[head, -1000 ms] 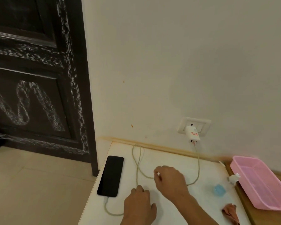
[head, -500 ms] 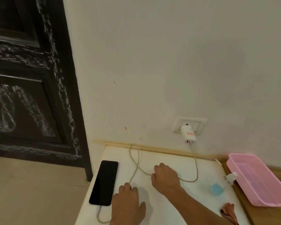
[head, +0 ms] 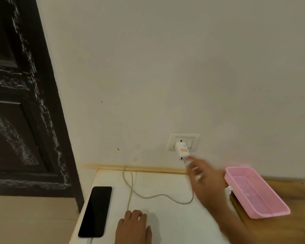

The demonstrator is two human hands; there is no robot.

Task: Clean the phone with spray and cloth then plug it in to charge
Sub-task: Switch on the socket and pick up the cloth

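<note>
The black phone (head: 96,211) lies screen up at the left edge of the white table (head: 167,224), with the pale cable (head: 153,196) running from its near end in loops across the table. The white charger (head: 181,150) sits in the wall socket (head: 192,140). My right hand (head: 205,182) is raised, blurred, fingers extended toward the charger's lower end and just short of it. My left hand (head: 133,226) rests flat on the table beside the phone. The spray bottle is hidden behind my right hand except its white cap (head: 228,189).
A pink plastic basket (head: 257,192) stands on the wooden surface (head: 289,226) to the right. A dark door (head: 19,103) fills the left side. The table's back edge meets the wall.
My right hand has lifted off the table and moved up and right toward the charger. The view has swung right. My left hand stays on the table.
</note>
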